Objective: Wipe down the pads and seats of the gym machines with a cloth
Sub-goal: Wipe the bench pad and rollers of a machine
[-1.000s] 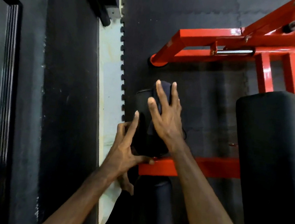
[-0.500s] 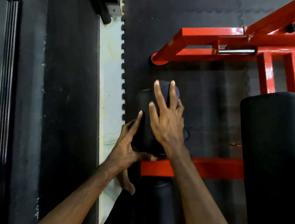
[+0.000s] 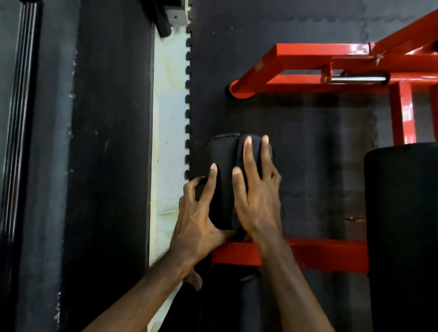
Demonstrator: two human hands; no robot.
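Black interlocking floor mats [image 3: 306, 152] fill the upper and central frame, their toothed edge running down beside one pale strip of bare floor [image 3: 165, 148], with a dark wall panel [image 3: 102, 155] along the left side. One red steel machine frame [image 3: 328, 59] crosses the upper right, carrying a single chrome bar [image 3: 358, 78]; a red crossbar [image 3: 318, 254] runs through the lower middle. Three black pads are visible: one small roller pad [image 3: 221, 171] at centre, one large pad [image 3: 410, 235] at the right edge, and one lower pad [image 3: 229, 307] beneath the crossbar at the bottom centre. A dark cloth [image 3: 253, 153] lies draped over the small roller pad at centre frame, hard to separate from the padding by colour. The person's right hand [image 3: 257, 195] lies flat on the cloth, fingers straight and spread, pressing it against the pad. The left hand [image 3: 197, 217] grips the left flank of the same pad, index finger stretched up along it, the other fingers curled around its side and the thumb tucked under its lower end near the crossbar. Both bare forearms rise from the bottom of the frame.
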